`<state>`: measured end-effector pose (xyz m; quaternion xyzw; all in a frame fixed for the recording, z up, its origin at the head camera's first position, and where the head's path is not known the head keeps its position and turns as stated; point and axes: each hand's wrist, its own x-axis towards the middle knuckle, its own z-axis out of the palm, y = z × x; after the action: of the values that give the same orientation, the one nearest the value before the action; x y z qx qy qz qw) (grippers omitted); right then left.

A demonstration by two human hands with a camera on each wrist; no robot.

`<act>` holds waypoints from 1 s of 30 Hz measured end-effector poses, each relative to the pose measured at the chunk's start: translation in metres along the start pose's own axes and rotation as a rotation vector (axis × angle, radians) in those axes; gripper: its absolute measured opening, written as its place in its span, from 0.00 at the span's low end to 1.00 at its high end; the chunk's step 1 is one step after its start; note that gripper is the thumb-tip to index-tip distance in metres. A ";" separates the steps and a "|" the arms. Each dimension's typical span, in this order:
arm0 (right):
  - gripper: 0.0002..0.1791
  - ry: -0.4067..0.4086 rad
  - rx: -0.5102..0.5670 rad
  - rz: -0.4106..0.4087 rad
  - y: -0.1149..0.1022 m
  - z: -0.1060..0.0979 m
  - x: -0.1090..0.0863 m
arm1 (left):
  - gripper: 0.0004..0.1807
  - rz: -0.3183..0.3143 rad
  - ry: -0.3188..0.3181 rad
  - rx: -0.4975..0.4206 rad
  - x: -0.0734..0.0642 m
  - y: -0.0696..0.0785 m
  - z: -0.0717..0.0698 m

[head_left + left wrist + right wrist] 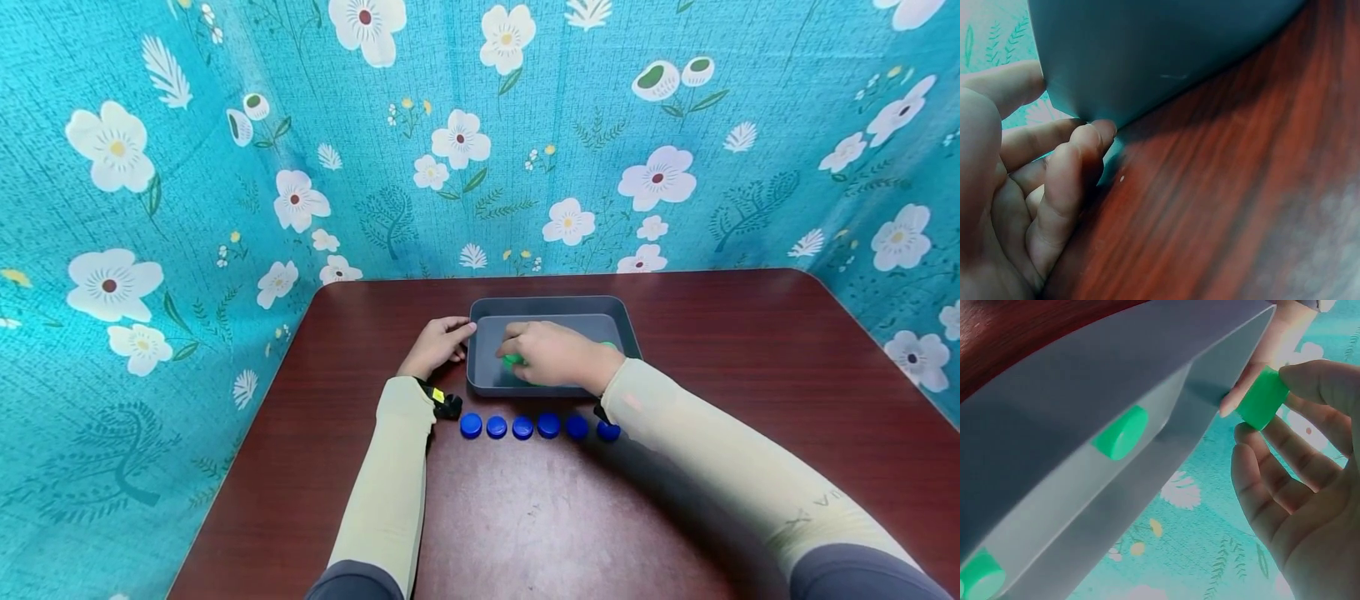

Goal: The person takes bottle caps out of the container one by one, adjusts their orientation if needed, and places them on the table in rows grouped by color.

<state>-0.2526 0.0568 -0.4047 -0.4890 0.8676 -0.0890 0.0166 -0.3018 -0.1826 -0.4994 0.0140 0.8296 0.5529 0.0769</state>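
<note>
A green bottle cap [1264, 399] is pinched between the thumb and fingertips of my right hand [553, 353], over the left part of a dark grey rectangular tray [551, 306]. Two more green caps sit in the tray in the right wrist view, one near the middle [1121, 433] and another at the lower left [982, 575]. My left hand [435, 346] is at the tray's left end, its thumb and fingertips against the outer wall [1122, 62]. The right hand and forearm hide part of the tray's inside from the head camera.
A row of several blue caps [522, 427] lies on the dark red wooden table [487, 517] in front of the tray. My right forearm passes above the row's right end. A turquoise floral cloth [525, 192] hangs behind the table and on both sides.
</note>
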 end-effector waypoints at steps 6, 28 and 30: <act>0.16 0.010 -0.016 -0.020 -0.011 -0.004 -0.002 | 0.27 -0.003 0.006 -0.002 0.001 -0.001 0.000; 0.13 0.094 0.004 -0.130 -0.039 0.002 -0.006 | 0.24 0.011 0.000 -0.007 0.000 0.000 0.000; 0.13 0.094 0.007 -0.128 -0.040 0.005 -0.006 | 0.25 0.008 -0.003 -0.010 0.000 0.000 0.000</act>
<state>-0.2151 0.0412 -0.4027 -0.5386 0.8341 -0.1158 -0.0282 -0.3013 -0.1827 -0.4992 0.0174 0.8268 0.5571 0.0759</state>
